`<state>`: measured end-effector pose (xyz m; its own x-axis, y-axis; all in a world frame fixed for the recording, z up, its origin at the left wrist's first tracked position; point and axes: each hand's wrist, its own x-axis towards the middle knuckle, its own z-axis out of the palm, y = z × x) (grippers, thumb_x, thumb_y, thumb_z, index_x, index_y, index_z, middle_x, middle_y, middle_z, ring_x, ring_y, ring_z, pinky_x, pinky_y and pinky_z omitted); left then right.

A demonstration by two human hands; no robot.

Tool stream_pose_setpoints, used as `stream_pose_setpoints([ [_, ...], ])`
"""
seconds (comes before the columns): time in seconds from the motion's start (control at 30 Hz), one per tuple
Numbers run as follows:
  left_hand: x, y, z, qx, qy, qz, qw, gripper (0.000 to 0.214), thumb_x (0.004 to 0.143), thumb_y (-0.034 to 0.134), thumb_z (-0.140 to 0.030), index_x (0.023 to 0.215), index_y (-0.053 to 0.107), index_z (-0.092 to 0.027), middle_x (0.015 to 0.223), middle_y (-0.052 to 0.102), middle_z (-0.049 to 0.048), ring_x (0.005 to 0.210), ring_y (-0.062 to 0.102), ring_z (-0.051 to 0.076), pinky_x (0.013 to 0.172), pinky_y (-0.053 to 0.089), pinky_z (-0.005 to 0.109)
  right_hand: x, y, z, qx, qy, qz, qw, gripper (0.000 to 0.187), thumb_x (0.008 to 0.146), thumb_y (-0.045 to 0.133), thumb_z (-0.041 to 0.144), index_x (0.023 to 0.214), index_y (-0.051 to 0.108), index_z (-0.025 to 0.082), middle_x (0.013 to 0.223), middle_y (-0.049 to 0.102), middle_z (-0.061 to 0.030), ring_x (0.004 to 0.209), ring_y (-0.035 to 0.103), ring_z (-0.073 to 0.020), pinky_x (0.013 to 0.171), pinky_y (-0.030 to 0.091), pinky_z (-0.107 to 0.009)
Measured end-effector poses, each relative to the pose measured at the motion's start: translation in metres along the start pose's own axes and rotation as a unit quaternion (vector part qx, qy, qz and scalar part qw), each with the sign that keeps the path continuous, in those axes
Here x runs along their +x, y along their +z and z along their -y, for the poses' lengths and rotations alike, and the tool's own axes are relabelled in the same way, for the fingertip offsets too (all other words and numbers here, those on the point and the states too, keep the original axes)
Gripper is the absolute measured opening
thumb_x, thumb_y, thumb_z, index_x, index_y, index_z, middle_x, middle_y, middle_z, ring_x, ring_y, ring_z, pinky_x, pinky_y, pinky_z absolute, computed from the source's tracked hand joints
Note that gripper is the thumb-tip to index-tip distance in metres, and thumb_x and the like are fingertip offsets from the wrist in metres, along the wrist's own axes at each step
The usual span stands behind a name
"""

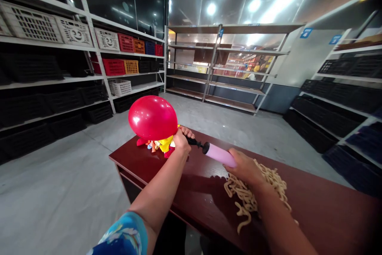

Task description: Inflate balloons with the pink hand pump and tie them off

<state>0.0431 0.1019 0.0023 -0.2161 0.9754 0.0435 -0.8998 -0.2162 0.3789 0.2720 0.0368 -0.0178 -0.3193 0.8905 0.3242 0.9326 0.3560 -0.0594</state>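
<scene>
While the left hand (181,140) and right hand (243,166) grip the pump (219,154), a red balloon (152,117) half hides floppy balloons (165,145) near the far left corner of the table (127,157); an arm (280,215) blocks wiggly sticks (241,195).

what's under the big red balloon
Below the red balloon, what look like limp balloons, yellow, red and orange, lie on the table; anything the red balloon covers cannot be seen.

The glossy reddish-brown table (203,191) carries a loose heap of beige, curled, worm-like pieces (240,193) toward its right and a cluster of limp, brightly coloured balloons (165,145) near its left end.
</scene>
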Motion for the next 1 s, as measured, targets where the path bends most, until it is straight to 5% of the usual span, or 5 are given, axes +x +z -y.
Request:
stream_pose_setpoints([
  [0.2,-0.001,0.004,0.003,0.019,-0.016,-0.013,1.0,0.024,0.075,0.042,-0.011,0.06,0.025,-0.02,0.051,0.023,-0.0063,0.038,0.028,0.006,0.041,0.024,0.022,0.007,0.0,0.007,0.015,0.005,0.029,0.999,0.033,0.071,0.059,0.036,0.098,0.05,0.021,0.093,0.062,-0.0056,0.085,0.056,-0.02,0.07,0.036,-0.028],
  [0.53,0.019,-0.001,-0.033,0.009,0.022,-0.023,0.999,0.021,0.067,0.04,-0.007,0.059,0.025,-0.019,0.049,0.023,-0.0064,0.037,0.029,0.006,0.041,0.025,0.021,-0.011,-0.016,-0.038,0.017,0.033,0.053,0.998,0.028,0.071,0.058,0.032,0.096,0.051,0.021,0.096,0.062,-0.0049,0.086,0.057,-0.0185,0.069,0.037,-0.026],
  [1.0,-0.006,-0.007,0.009,0.027,-0.026,-0.003,0.999,0.026,0.074,0.044,-0.012,0.06,0.023,-0.02,0.052,0.018,-0.006,0.039,0.025,0.007,0.042,0.023,0.022,-0.002,0.01,0.009,0.005,0.022,0.033,0.999,0.039,0.07,0.062,0.046,0.098,0.051,0.021,0.095,0.062,-0.0068,0.086,0.057,-0.0222,0.068,0.036,-0.029],
])
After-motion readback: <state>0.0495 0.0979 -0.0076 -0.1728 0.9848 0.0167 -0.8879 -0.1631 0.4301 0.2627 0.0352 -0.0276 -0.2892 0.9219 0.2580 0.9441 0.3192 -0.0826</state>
